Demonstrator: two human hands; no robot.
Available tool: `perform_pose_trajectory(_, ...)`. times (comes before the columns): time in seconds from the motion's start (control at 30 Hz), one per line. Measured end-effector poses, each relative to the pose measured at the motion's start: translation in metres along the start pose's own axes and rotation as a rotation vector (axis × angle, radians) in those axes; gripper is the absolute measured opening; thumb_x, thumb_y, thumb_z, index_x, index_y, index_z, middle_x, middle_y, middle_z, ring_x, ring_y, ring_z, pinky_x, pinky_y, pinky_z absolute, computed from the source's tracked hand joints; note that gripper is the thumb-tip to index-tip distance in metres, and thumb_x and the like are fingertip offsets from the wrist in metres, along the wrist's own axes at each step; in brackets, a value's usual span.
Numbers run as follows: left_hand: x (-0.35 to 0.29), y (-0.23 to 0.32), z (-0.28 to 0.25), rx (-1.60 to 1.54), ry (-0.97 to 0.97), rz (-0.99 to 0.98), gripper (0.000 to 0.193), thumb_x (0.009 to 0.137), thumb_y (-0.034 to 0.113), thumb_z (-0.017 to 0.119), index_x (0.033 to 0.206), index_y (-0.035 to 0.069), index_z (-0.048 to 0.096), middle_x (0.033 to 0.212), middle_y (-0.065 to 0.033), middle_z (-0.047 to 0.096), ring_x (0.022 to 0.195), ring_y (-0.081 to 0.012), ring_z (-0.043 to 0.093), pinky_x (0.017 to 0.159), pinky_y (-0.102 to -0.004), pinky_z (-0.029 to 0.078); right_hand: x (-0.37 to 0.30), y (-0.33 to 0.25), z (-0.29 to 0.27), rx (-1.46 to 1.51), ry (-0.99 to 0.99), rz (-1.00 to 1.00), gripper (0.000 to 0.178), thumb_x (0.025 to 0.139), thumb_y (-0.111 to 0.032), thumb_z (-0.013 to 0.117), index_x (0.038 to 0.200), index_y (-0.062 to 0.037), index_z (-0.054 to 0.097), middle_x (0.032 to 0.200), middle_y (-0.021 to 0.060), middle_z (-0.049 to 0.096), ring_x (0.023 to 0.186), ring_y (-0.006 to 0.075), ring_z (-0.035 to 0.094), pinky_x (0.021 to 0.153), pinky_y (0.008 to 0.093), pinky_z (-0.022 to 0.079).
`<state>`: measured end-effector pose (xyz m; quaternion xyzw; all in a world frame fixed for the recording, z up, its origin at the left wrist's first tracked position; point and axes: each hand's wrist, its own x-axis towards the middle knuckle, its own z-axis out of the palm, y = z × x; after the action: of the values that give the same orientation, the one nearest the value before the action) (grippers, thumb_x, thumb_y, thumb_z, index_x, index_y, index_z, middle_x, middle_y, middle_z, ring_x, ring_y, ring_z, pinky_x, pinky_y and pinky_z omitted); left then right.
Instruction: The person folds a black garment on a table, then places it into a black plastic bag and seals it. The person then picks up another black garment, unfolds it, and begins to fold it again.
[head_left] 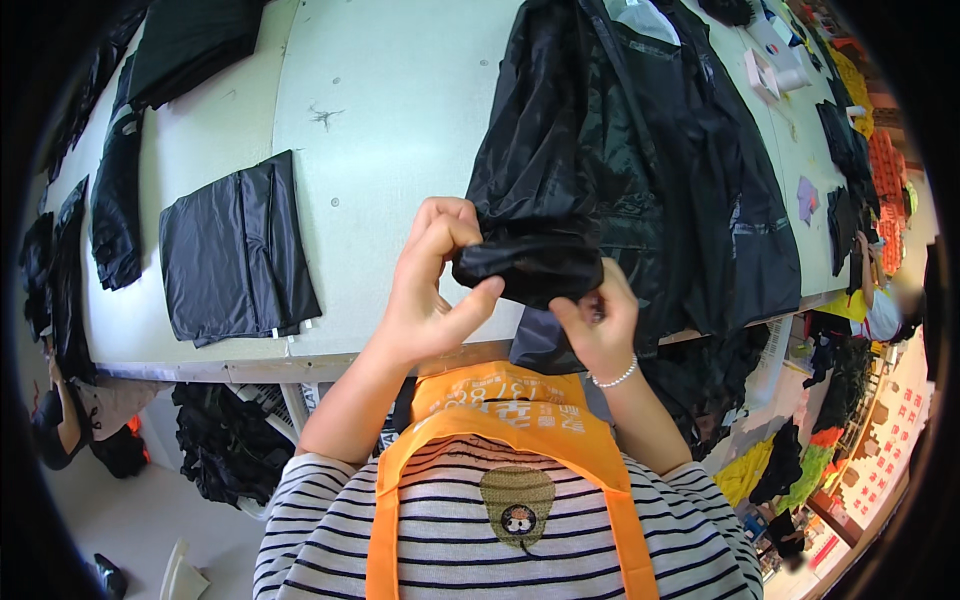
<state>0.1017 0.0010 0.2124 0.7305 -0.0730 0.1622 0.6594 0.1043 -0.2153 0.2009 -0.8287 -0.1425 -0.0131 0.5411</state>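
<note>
A black jacket (690, 190) of shiny fabric lies spread over the right part of the pale table. One end of it, which looks like a sleeve cuff (530, 268), is raised near the table's front edge between my hands. My left hand (440, 270) pinches its left side, thumb below and fingers curled above. On the other side my right hand (602, 315) grips the lower right edge with thumb and fingers. Between the two hands the cuff's edge is stretched wide. A bracelet of pale beads circles my right wrist.
To the left lies a folded black garment (238, 250) on the table (375, 130). More black clothing (195, 45) is stacked at the far left. A small white box (762, 75) stands at the far right. Dark garments (230, 440) hang or lie below the front edge. Other people are partly visible at both sides.
</note>
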Motion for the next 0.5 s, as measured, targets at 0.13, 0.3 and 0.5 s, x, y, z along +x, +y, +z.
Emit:
perform_pose_trajectory(0.13, -0.01, 0.001, -0.003, 0.167, 0.008, 0.166, 0.025, 0.061, -0.012, 0.061, 0.077, 0.003, 0.048, 0.085, -0.0082, 0.049, 0.069, -0.0183, 0.048, 0.058, -0.0252, 0.039, 0.009, -0.011, -0.021, -0.106, 0.183, -0.123, 0.046, 0.064, -0.005, 0.083, 0.103, -0.0006, 0.059, 0.102, 0.0075, 0.059, 0.052, 0.005, 0.038, 0.045, 0.0171, 0.032)
perform_pose_trajectory(0.3, -0.016, 0.005, 0.008, 0.069, 0.08, 0.147, 0.026, 0.061, -0.015, 0.055, 0.075, 0.003, 0.044, 0.077, -0.0072, 0.048, 0.065, -0.0169, 0.045, 0.059, -0.0246, 0.037, 0.023, -0.027, -0.007, -0.249, -0.089, -0.38, 0.054, 0.062, -0.012, 0.085, 0.111, -0.007, 0.06, 0.1, 0.0072, 0.06, 0.066, 0.0134, 0.065, 0.054, 0.0242, 0.052)
perform_pose_trajectory(0.5, -0.017, 0.015, 0.012, -0.273, 0.317, -0.141, 0.028, 0.064, -0.014, 0.051, 0.081, 0.005, 0.039, 0.079, -0.0036, 0.042, 0.071, -0.0119, 0.04, 0.067, -0.021, 0.036, 0.005, -0.037, 0.012, -0.198, -0.04, -0.392, 0.045, 0.061, 0.0, 0.078, 0.103, -0.0027, 0.061, 0.089, 0.009, 0.062, 0.062, 0.0186, 0.063, 0.053, 0.0253, 0.051)
